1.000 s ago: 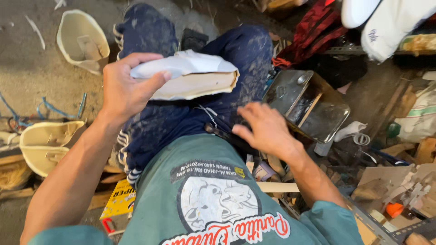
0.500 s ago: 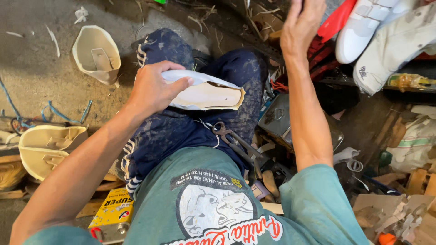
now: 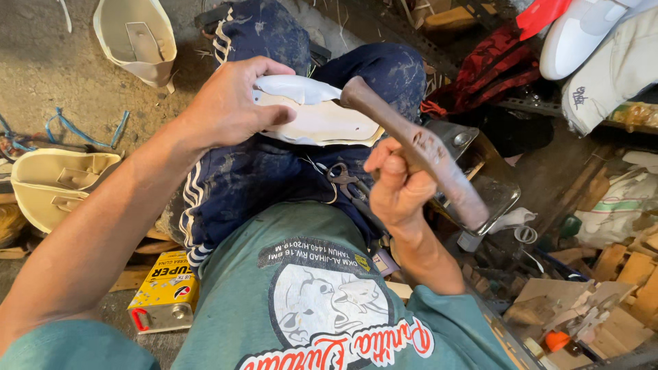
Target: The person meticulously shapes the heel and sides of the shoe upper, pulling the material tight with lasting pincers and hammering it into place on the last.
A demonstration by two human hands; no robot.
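My left hand [image 3: 229, 103] grips a white shoe upper with a cream sole side up [image 3: 319, 120], resting it on my knee over dark blue trousers. My right hand [image 3: 397, 185] is closed around the worn wooden handle of a hammer [image 3: 418, 147]. The hammer's head end touches the shoe near its top edge. A pair of pincers [image 3: 346, 185] lies in my lap between the two hands.
Two cream shoe pieces lie on the concrete floor, one at the top left [image 3: 133, 34] and one at the left [image 3: 55, 185]. A yellow tin can [image 3: 164, 291] stands by my hip. A metal box [image 3: 490, 185], wood scraps [image 3: 603, 274] and white shoes [image 3: 589, 34] crowd the right.
My right hand went from my lap up to the right, then came back holding a hammer, now against the shoe. My left hand kept its hold on the shoe.
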